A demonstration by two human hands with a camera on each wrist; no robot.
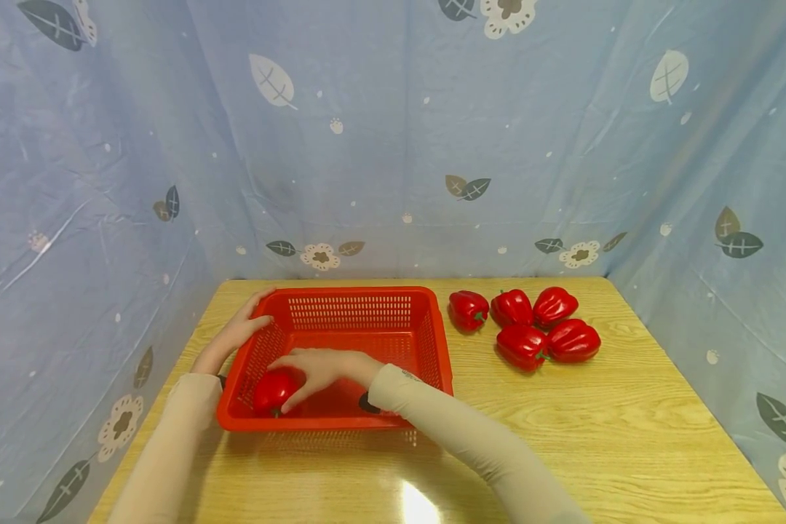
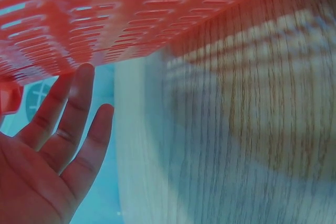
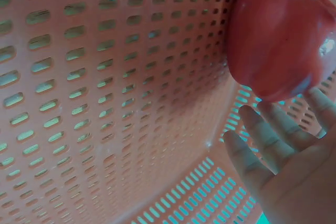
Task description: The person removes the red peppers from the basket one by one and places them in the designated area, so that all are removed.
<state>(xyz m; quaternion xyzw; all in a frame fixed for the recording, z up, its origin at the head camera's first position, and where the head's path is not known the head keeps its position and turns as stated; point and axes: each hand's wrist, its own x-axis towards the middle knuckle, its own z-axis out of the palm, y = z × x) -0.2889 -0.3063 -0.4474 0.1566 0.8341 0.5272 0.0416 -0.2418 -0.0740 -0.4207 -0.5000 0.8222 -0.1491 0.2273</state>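
A red plastic basket [image 1: 354,292] with slotted walls stands on the table's left half. At its left rim is my left hand [image 1: 237,333], the thumb over the edge and the fingers along the outside. The left wrist view has those fingers [image 2: 79,108] loosely straight against the slotted wall [image 2: 152,17]. Inside the basket, in the near left corner, lies a red bell pepper [image 1: 271,391] with a green stem. My right hand [image 1: 327,366] reaches over it. From the right wrist, its spread fingers [image 3: 265,140] appear right at the pepper [image 3: 281,38], not wrapped round it.
Right of the basket, several more red bell peppers lie on the wooden table [image 1: 563,429]: one pepper [image 1: 468,311] close to the basket, the others in a cluster [image 1: 522,346]. A blue patterned curtain [image 1: 393,145] encloses the table at the back and sides.
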